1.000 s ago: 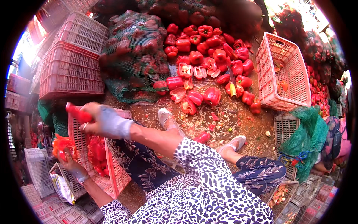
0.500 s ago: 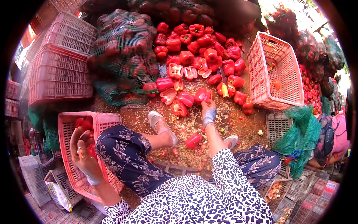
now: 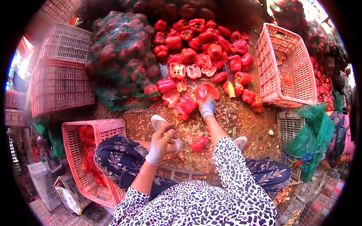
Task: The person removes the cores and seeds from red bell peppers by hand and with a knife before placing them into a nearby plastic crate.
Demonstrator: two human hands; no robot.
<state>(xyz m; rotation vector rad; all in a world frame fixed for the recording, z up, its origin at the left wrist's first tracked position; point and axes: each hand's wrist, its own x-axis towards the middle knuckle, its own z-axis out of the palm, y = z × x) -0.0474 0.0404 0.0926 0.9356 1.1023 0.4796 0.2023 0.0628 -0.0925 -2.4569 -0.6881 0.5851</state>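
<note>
Right hand (image 3: 207, 107) stretched forward to the pepper pile (image 3: 200, 41), fingers closed on a halved pepper (image 3: 206, 91) at the near edge of the heap. Left hand (image 3: 163, 138) held loosely open and empty above the left knee, fingers slightly curled, just in front of a pale shoe (image 3: 158, 122). Both hands wrapped in light cloth or gloves. One loose pepper (image 3: 199, 143) on the ground between the feet, amid seeds and scraps. Knife (image 3: 229, 81) with a yellow handle lying among the peppers right of the held half, well apart from either hand. Pink crate (image 3: 77, 158) at the left knee, some cut red pieces inside along its far wall. Tilted pink crate (image 3: 298, 62) at right, nearly bare. Green net sack (image 3: 120, 60) of peppers left of the pile, stacked crates (image 3: 60, 75) beyond it. Green netting (image 3: 315, 135) bunched at right.
</note>
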